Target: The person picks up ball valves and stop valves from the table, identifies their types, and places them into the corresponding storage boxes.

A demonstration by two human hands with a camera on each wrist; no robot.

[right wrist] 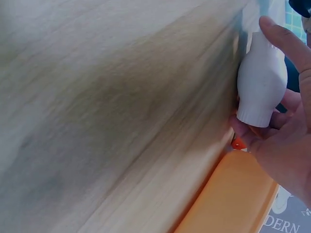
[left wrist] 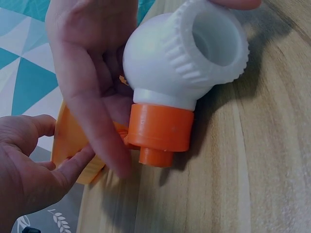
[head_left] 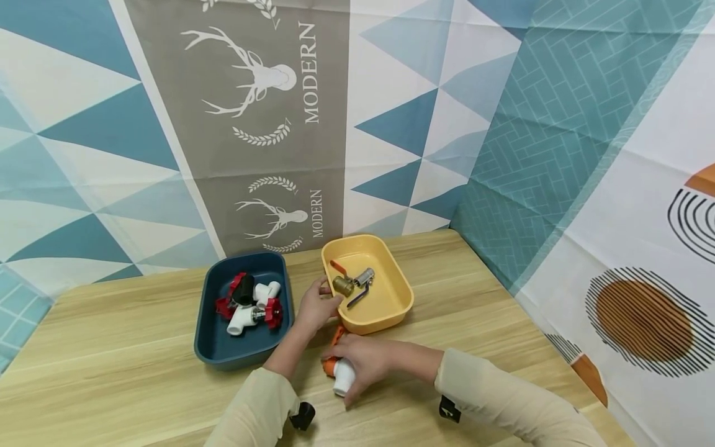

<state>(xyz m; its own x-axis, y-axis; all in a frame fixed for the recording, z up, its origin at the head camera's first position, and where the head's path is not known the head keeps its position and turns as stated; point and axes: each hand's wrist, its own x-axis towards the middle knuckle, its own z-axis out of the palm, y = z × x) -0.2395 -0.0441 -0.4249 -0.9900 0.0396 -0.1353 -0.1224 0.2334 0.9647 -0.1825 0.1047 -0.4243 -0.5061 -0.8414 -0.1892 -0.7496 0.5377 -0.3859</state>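
On the left side of the yellow tray point(head_left: 385, 298), my left hand point(head_left: 317, 308) grips the wall; thumb and fingers pinch it in the left wrist view. My right hand point(head_left: 371, 359) holds a white plastic ball valve point(head_left: 344, 375) with an orange handle point(head_left: 337, 336), low over the table in front of the tray. The valve's white body point(left wrist: 158, 60) and orange stem cap point(left wrist: 162, 127) show in the left wrist view. In the right wrist view, thumb and fingers span the white body point(right wrist: 262, 85). Inside the tray lie a brass valve point(head_left: 342, 285) and a silver valve point(head_left: 365, 277).
A dark blue tray point(head_left: 209, 338) stands left of the yellow one, holding white pipe valves point(head_left: 242, 320) with red handwheels point(head_left: 273, 312) and a black fitting point(head_left: 244, 290). Patterned cloth point(head_left: 391, 155) hangs behind and right of the wooden table point(head_left: 112, 366).
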